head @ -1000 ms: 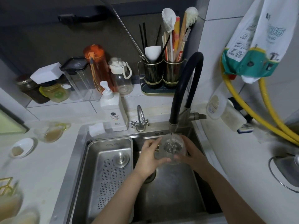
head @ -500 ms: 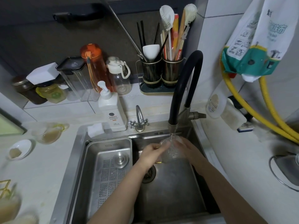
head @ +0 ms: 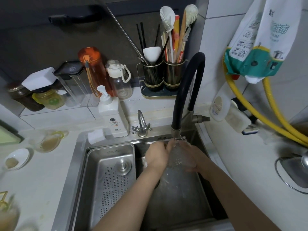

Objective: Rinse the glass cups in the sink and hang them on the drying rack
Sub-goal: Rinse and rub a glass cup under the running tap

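A clear glass cup (head: 176, 155) is held under the running water of the black faucet (head: 180, 100), over the steel sink (head: 180, 197). My left hand (head: 155, 155) grips its left side and my right hand (head: 191, 157) grips its right side. Water splashes over the cup and both hands, so the cup's outline is blurred. A gold wire rack (head: 3, 200) shows at the left edge, with blurred glass cups (head: 8, 219) in the bottom-left corner. Another glass cup (head: 47, 141) with brownish liquid stands on the counter.
A perforated steel drain tray (head: 113, 179) fills the sink's left half. A soap dispenser (head: 113, 117) and small tap (head: 141, 125) stand behind the sink. Bottles, jars and a utensil holder (head: 162, 75) line the back ledge. Yellow hoses (head: 266, 120) run on the right; a small dish (head: 15, 159) sits left.
The cup has tipped from mouth-up under the stream to lying more sideways between my hands, which have closed around it. Water now splashes over the cup and fingers.
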The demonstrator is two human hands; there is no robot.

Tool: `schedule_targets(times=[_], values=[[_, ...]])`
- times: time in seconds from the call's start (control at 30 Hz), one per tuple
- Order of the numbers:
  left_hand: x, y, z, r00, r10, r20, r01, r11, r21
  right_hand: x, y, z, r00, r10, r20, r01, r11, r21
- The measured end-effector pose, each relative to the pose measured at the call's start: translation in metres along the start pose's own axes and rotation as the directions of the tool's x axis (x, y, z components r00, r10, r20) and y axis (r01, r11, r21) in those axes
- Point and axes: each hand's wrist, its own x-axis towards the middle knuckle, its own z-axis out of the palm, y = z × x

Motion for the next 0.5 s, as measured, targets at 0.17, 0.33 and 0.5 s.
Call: schedule_targets(times=[0.17, 0.33, 0.5], values=[[-0.007, -0.016, -0.010, 0.997, 0.003, -0.075, -0.040, 0.866, -0.499, -0.007, -0.007, 0.005, 0.959, -0.271, 0.079, 0.277, 0.958, -0.077], [-0.003, -0.021, -0.019, 0.956, -0.122, 0.268, 0.291, 0.537, -0.792, 0.000, 0.010, 0.012, 0.903, -0.422, 0.077, 0.426, 0.904, -0.033], [-0.008, -0.029, -0.020, 0.962, -0.090, 0.256, 0.254, 0.633, -0.731, 0.013, 0.022, 0.003, 0.961, -0.248, 0.122, 0.239, 0.968, 0.081]])
